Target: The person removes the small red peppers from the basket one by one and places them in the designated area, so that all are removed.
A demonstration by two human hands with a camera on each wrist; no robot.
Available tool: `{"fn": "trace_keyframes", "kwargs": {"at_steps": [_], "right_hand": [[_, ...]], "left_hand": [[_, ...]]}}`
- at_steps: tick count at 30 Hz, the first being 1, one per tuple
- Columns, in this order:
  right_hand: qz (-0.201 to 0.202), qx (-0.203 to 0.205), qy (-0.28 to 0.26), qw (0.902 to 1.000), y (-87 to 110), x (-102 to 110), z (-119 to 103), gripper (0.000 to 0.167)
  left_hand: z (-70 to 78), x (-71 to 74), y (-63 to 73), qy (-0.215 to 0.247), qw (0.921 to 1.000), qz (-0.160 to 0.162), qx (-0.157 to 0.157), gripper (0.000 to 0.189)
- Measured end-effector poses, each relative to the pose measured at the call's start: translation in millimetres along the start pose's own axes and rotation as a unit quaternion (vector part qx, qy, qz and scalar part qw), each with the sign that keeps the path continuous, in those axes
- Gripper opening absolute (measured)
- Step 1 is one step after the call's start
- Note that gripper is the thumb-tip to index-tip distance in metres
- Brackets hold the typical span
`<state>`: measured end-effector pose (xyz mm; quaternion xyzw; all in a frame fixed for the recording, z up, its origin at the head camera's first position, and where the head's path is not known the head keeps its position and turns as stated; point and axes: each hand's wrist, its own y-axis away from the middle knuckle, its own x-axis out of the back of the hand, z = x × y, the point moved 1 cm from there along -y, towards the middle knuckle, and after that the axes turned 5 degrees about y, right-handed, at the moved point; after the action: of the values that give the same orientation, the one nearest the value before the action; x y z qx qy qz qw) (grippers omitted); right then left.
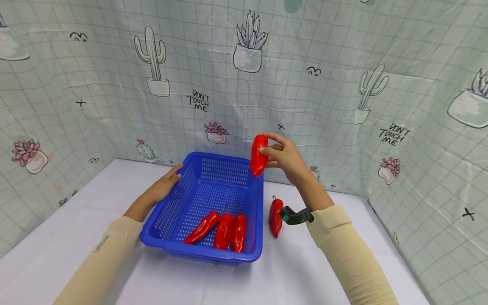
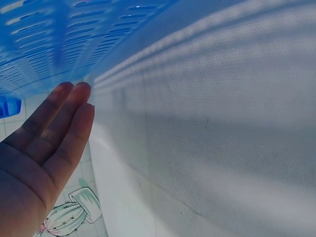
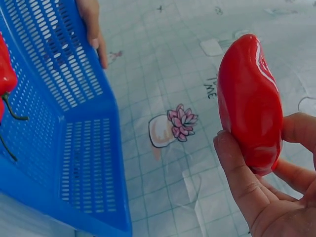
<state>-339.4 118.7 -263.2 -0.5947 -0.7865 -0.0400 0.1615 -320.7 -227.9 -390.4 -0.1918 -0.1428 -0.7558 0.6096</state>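
Observation:
My right hand point(image 1: 286, 159) pinches a glossy red pepper point(image 1: 258, 160) between thumb and fingers, holding it upright above the basket's far right corner. In the right wrist view that pepper point(image 3: 251, 106) is clear of the blue basket point(image 3: 120, 163). At the left side of the blue basket point(image 1: 261, 220), my left hand point(image 1: 164, 187) rests against the rim. The left wrist view has its fingers point(image 2: 66, 133) nearly straight beside the perforated wall. Inside the basket lie three red peppers, one slanted point(image 1: 203, 227), one in the middle point(image 1: 223, 231) and one at right point(image 1: 238, 233).
Another red pepper point(image 1: 275, 217) lies on the white table point(image 1: 297, 271), right of the basket and partly behind the black wristband point(image 1: 295, 216). A patterned cloth point(image 1: 282, 93) with plant drawings hangs behind and at both sides.

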Motion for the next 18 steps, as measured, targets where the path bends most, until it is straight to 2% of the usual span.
{"fn": "trace_keyframes", "kwargs": {"at_steps": [18], "right_hand": [[0.020,0.000,0.008,0.9998,3.0,26,0,0.056]], "left_hand": [[1.9,0.0,1.8,-0.008,0.9999,-0.004,0.006,0.056]]}}
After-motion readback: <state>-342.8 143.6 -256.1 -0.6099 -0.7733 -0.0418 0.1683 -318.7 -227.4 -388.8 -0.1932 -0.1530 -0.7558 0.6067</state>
